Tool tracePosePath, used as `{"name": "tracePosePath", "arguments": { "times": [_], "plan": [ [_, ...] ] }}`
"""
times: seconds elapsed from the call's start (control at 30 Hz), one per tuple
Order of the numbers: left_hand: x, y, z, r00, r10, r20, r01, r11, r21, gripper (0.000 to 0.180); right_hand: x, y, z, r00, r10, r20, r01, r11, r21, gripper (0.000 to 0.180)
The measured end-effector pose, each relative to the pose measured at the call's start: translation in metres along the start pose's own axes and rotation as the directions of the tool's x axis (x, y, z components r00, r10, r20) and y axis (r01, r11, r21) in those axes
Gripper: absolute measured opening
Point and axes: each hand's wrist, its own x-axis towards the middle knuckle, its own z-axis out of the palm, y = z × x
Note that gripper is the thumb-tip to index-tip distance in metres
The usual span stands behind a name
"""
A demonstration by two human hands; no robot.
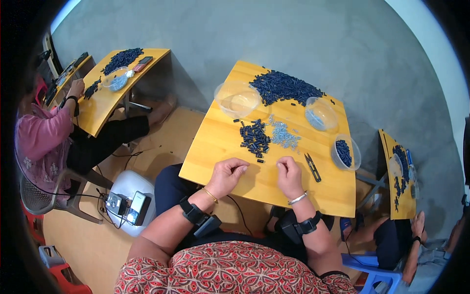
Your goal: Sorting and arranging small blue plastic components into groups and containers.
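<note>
In front of you is a yellow wooden desk (210, 142). At its far side lies a big heap of short dark-blue tubes (284, 87), so lots looks left to do. A round clear plastic bowl (238, 100) stands left of it. On the right, one see-through tub (329, 110) holds light-blue bits, and another see-through tub (354, 159) holds dark tubes, maybe the done ones. Your left hand (226, 177) and right hand (290, 177) are near the close edge, fingers curled in; I can't tell if they pinch anything. Just past them sit a small dark-blue pile (254, 138) and, beside it, loose light-blue plastic bits (284, 134). Small black snips (312, 168) lie to the right.
</note>
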Motion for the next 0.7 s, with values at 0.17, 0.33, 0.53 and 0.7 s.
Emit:
{"name": "tracePosePath", "arguments": {
  "times": [0.17,0.33,0.53,0.7],
  "plan": [
    [0.025,0.016,0.012,0.984,0.175,0.021,-0.173,0.942,0.288,0.014,-0.017,0.005,-0.005,0.979,0.175,-0.107,-0.155,0.972,0.175,0.009],
    [0.038,0.018,0.026,0.941,0.282,0.188,-0.338,0.757,0.558,0.013,-0.018,0.011,-0.006,0.985,0.107,-0.135,-0.084,0.982,0.17,0.01],
    [0.042,0.007,0.03,0.941,0.205,0.271,-0.337,0.67,0.662,0.008,-0.021,0.015,-0.003,0.963,0.234,-0.13,-0.186,0.934,0.304,0.009],
    [0.038,0.01,0.027,0.908,0.304,0.289,-0.419,0.668,0.614,0.005,-0.021,0.024,-0.002,0.955,0.249,-0.164,-0.17,0.906,0.386,0.008]
  ]
}}
